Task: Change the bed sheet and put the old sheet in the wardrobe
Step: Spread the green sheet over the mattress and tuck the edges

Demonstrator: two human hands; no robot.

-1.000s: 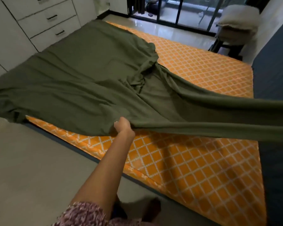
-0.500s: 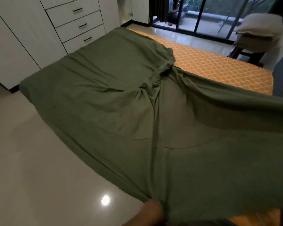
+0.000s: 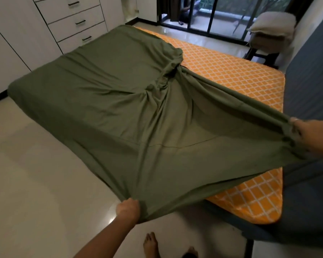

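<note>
green sheet (image 3: 119,101) stretched between left hand (image 3: 128,208) – right hand (image 3: 304,135) over mattress (image 3: 231,71)

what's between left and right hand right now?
Only the green sheet: its near edge stretches taut from the left hand to the right hand, above a strip of orange mattress. Head view shows it.
</note>
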